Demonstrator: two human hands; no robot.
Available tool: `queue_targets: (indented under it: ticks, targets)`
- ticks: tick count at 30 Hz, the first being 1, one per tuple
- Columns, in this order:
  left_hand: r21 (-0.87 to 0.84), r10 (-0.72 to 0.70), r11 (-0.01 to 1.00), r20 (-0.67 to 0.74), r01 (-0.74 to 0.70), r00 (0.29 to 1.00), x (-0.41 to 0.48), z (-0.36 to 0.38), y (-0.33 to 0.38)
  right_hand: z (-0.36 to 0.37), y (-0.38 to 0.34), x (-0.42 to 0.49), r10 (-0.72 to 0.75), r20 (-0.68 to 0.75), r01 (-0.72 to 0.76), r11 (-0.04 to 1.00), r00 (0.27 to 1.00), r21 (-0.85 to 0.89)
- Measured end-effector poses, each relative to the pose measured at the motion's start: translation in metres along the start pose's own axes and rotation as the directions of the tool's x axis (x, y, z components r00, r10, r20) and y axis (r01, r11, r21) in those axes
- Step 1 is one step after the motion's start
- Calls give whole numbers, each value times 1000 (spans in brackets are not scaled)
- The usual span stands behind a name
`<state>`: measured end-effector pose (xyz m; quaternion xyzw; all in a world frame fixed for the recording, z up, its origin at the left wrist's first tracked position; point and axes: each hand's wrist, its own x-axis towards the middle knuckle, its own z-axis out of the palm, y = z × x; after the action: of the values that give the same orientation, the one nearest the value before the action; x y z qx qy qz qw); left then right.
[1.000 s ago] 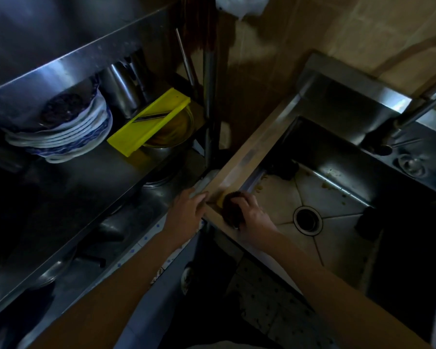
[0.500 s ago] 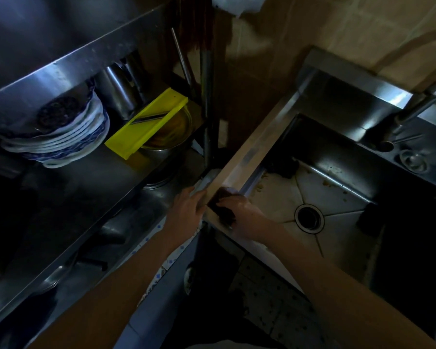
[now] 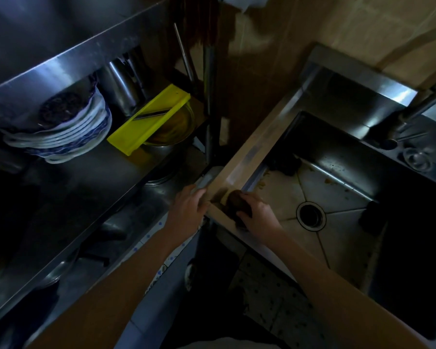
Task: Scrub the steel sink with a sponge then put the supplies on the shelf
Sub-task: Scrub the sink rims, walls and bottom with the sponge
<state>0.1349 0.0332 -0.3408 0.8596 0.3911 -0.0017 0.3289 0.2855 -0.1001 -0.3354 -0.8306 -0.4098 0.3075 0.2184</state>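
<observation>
Your right hand [image 3: 258, 215] is curled around a dark sponge [image 3: 238, 207] and presses it onto the flat left rim of the steel sink [image 3: 247, 157], near the front corner. A sliver of yellow shows at the sponge's upper edge. Your left hand [image 3: 188, 210] is just beside it, on the outer side of that rim, fingers bent over the edge. I can't tell if it grips anything; a pale flat object sits at its fingertips but is too blurred to name.

Sink basin: round drain [image 3: 310, 216] in the middle of the floor, brownish residue along the back and left seams, a dark lump in the back-left corner. Faucet [image 3: 413, 109] comes in from the upper right.

Left of the sink is a steel shelf [image 3: 91, 177] unit. On it are a stack of blue-and-white plates [image 3: 61, 137], a steel pot [image 3: 122, 84] behind them, and a yellow slicer [image 3: 149, 119] lying tilted across a glass bowl [image 3: 173, 129]. Lower tier is too dark to read beyond a pan handle and a lid.
</observation>
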Motion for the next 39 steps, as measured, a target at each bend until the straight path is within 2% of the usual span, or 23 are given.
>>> queue_targets:
  ticks: [3, 12, 17, 21, 26, 29, 32, 39]
  targets:
    - [-4, -9, 1000, 6, 9, 1000, -2, -1, 0, 3, 4, -4, 62, -6, -62, 980, 998, -188]
    - [12, 2, 1000, 42, -2, 999, -2, -1, -2, 15, -30, 14, -95, 60, 105, 973, 994, -208]
    - [67, 4, 998, 63, -8, 998, 2, 0, -4, 6, -29, 1, -24, 85, 51, 940, 996, -338]
    - [87, 16, 996, 71, -22, 997, 3, 5, -3, -4, -13, -19, 54, 102, -18, 945, 993, -328]
    - [148, 56, 987, 87, -68, 995, 1, 15, 6, -11, 13, -55, 109, 5, -98, 909, 994, -404]
    - [174, 82, 980, 83, -95, 993, -2, 22, 13, -17, 27, -79, 217, -12, -206, 906, 976, -370]
    - [222, 110, 967, 87, -127, 990, -2, 30, 20, -22, 41, -102, 306, -25, -302, 916, 952, -262]
    - [245, 151, 953, 136, -181, 979, -2, 35, 21, -25, 57, -122, 452, -199, -463, 886, 870, -14]
